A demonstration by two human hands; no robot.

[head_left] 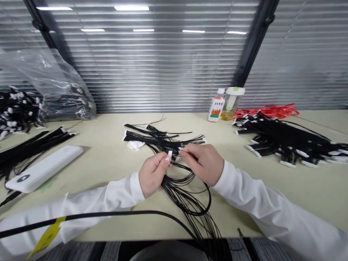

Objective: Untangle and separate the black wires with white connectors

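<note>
Table [108,163]: smooth, matt; power bank [49,166]: glossy plastic; bag [65,87]: clear, crinkled plastic

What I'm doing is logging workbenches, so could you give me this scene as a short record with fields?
Left hand: holds a small white piece
Right hand: fingertips together beside it; anything pinched is too small to tell
Below hands: looped black wires
Beyond hands: black cable pile
Left side: clear plastic bag, white oblong device
Right side: white-ended black cables, red strands
Back: capped bottle, lidded cup
</note>
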